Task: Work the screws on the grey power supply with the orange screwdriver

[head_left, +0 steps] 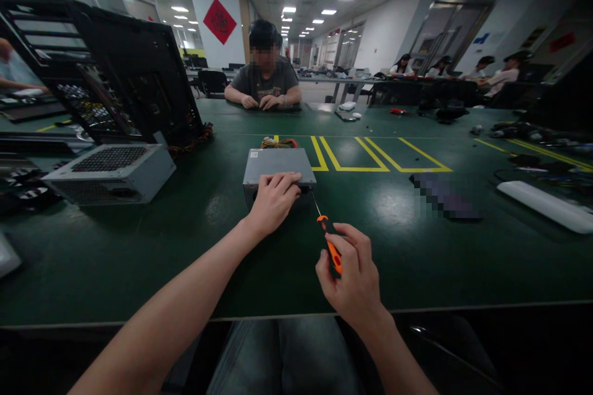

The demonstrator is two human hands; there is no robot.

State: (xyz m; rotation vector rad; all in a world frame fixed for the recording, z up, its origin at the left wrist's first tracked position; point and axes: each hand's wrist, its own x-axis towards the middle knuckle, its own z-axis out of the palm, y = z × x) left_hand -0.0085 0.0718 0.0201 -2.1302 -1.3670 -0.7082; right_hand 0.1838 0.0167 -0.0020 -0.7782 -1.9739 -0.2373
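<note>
A grey metal computer power supply (pixel 277 163) sits on the green table in front of me, with its bundle of coloured cables (pixel 281 143) behind it. My left hand (pixel 277 197) grips its near edge, fingers bent over the top and the thumb out of sight. In my right hand (pixel 353 268) is an orange and black screwdriver (pixel 323 224), held by the handle between thumb and fingers. Its thin shaft points up and away, the tip close to the power supply's near right corner. Whether the tip touches a screw is too small to tell.
To the left stand a second power supply (pixel 118 176) and an open black computer case (pixel 115 68). A blurred dark object (pixel 445 196) and a white bar-shaped object (pixel 546 205) lie at right. Yellow tape lines (pixel 356 168) mark the table. Across it sits another person (pixel 264 77).
</note>
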